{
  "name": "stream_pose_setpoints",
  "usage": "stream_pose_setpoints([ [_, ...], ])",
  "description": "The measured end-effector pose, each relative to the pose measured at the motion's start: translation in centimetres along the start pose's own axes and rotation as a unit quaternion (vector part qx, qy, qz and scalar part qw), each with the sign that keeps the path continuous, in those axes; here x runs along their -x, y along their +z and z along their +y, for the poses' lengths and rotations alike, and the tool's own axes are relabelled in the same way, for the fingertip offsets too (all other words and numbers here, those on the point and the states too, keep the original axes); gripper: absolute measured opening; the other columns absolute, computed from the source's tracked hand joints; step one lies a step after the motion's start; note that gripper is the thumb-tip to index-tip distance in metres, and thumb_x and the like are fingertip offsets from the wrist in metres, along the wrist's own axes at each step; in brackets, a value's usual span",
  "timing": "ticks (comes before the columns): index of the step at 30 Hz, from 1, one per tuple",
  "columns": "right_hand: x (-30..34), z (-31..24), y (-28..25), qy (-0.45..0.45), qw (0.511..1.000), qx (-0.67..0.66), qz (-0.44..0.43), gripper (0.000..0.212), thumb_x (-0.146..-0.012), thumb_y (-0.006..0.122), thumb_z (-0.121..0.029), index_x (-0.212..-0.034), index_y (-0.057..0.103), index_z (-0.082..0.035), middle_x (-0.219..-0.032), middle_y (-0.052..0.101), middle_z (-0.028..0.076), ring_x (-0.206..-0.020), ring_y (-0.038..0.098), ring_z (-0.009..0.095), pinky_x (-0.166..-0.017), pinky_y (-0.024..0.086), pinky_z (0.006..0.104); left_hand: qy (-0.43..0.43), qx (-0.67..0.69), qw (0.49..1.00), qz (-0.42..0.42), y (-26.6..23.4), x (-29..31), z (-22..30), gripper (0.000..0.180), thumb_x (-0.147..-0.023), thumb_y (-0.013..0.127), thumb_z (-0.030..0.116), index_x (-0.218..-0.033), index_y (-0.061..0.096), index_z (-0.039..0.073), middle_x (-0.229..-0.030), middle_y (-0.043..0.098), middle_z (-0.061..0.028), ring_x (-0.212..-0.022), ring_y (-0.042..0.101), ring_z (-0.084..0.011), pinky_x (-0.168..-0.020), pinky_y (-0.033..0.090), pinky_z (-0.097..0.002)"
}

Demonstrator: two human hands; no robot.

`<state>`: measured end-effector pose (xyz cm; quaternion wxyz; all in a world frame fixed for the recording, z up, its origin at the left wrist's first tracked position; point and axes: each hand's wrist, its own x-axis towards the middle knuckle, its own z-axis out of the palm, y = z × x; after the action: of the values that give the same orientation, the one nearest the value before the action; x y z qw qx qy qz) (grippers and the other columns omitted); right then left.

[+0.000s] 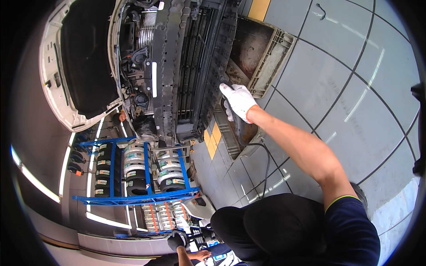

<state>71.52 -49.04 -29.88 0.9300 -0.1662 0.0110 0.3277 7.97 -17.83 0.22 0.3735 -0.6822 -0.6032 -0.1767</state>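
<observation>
My right hand (240, 103), in a white work glove with an orange cuff, is closed around a black hand-held tool (240, 128). A black cord (267, 166) runs from the tool's lower end toward my legs. The tool's exact kind is hidden by my glove. The hand is beside the lower edge of an opened-up car front (188, 75), where the radiator, crash bar and dark lower panel lie bare. Just beyond the glove, a worn grey crate (279, 44) stands on the floor against the car, and more grey crate wall (227, 135) shows below my hand. My left hand is out of view.
The raised white hood (53, 84) is at the left. A blue rack (146, 170) holds several tyres. Another person's hand (203, 256) and dark-gloved hand (176, 240) show at the bottom. Grey floor tiles (328, 75) fill the right, with a small dark strip (320, 11) lying there.
</observation>
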Motion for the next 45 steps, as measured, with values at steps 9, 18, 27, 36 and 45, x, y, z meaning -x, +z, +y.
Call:
stream_pose_setpoints([
  [9, 0.4, -0.5, -0.4, -0.026, 0.999, -0.02, -0.001, 0.04, -0.112, 0.064, -0.044, -0.111, 0.056, -0.004, -0.071, 0.056, 0.006, -0.052, 0.057, 0.022, -0.046, 0.051, 0.0413, 0.006, -0.002, 1.0, 0.006, 0.9, -0.6, -0.7, 0.036, -0.091, 0.071, 0.029, -0.094, 0.083, -0.005, -0.093, 0.078, -0.031, -0.088, 0.078, -0.0481, -0.076, 0.059, -0.0578],
  [18, -0.3, -1.0, -1.6, -0.029, 0.998, -0.051, -0.029, 0.046, -0.111, 0.066, -0.046, -0.109, 0.056, -0.001, -0.071, 0.06, 0.008, -0.052, 0.06, 0.023, -0.047, 0.053, 0.0431, 0.036, -0.017, 0.999, 0.009, 1.3, -0.9, -1.3, 0.039, -0.092, 0.068, 0.03, -0.091, 0.082, -0.005, -0.089, 0.077, -0.0319, -0.086, 0.079, -0.048, -0.076, 0.059, -0.0584],
  [27, 0.1, -0.3, -1.4, -0.003, 0.997, -0.053, -0.048, 0.049, -0.112, 0.066, -0.045, -0.095, 0.057, 0.0, -0.07, 0.059, 0.01, -0.051, 0.059, 0.025, -0.044, 0.05, 0.044, 0.031, -0.003, 1.0, 0.004, 0.7, -0.5, -0.8, 0.036, -0.091, 0.071, 0.029, -0.095, 0.083, -0.005, -0.094, 0.078, -0.0311, -0.089, 0.079, -0.0483, -0.077, 0.059, -0.0578],
  [36, -0.2, -0.4, -0.8, -0.049, 0.998, -0.035, 0.015, 0.062, -0.112, 0.064, -0.046, -0.14, 0.058, 0.009, -0.068, 0.058, 0.01, -0.05, 0.06, 0.024, -0.045, 0.052, 0.0421, 0.02, -0.004, 1.0, -0.001, 0.7, -0.6, -0.9, 0.035, -0.09, 0.072, 0.03, -0.093, 0.083, -0.004, -0.092, 0.078, -0.0308, -0.088, 0.079, -0.0484, -0.075, 0.059, -0.0579],
  [45, 3.2, -2.0, 1.2, -0.029, 0.959, 0.259, 0.109, 0.06, -0.111, 0.06, -0.05, -0.111, 0.065, 0.01, -0.079, 0.075, 0.023, -0.06, 0.075, 0.034, -0.065, 0.062, 0.0462, 0.009, -0.016, 1.0, -0.001, 0.6, -0.4, -0.6, 0.04, -0.091, 0.071, 0.034, -0.098, 0.083, -0.004, -0.095, 0.078, -0.0308, -0.09, 0.079, -0.0481, -0.076, 0.06, -0.0568],
])
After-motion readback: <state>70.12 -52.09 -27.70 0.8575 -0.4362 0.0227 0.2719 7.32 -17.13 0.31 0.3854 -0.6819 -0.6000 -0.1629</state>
